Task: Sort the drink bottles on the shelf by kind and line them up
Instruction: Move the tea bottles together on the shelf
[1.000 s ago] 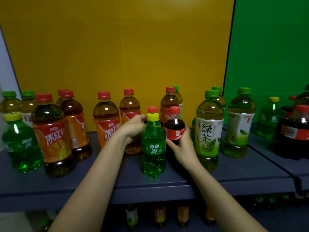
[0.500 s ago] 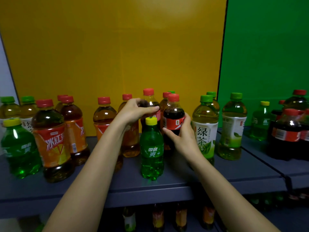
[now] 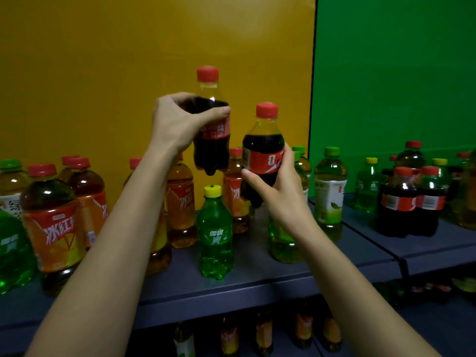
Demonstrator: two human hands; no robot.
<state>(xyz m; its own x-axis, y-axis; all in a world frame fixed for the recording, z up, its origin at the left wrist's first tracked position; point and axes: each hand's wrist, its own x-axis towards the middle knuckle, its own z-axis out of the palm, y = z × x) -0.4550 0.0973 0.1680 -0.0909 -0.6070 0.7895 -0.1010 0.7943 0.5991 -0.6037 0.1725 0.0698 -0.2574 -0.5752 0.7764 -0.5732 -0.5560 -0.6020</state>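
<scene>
Yellow and green panels (image 3: 103, 73) are backing a grey shelf (image 3: 257, 276) where kinds are standing mixed. The left hand (image 3: 177, 122) is gripping the upper cola (image 3: 211, 153), the right hand (image 3: 282, 194) the lower cola (image 3: 262, 148), both lifted clear of the shelf. Iced teas (image 3: 54, 228), a Sprite (image 3: 215, 235) and green teas (image 3: 330, 194) are waiting unsorted; a cola group (image 3: 409, 202) is standing far right, probably their destination.

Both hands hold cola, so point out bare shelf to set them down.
Bare shelf lies between the yellow-capped green soda and the green tea bottle, and along the front edge right of it, before the standing colas. The left end, packed with iced tea bottles, is crowded.
</scene>
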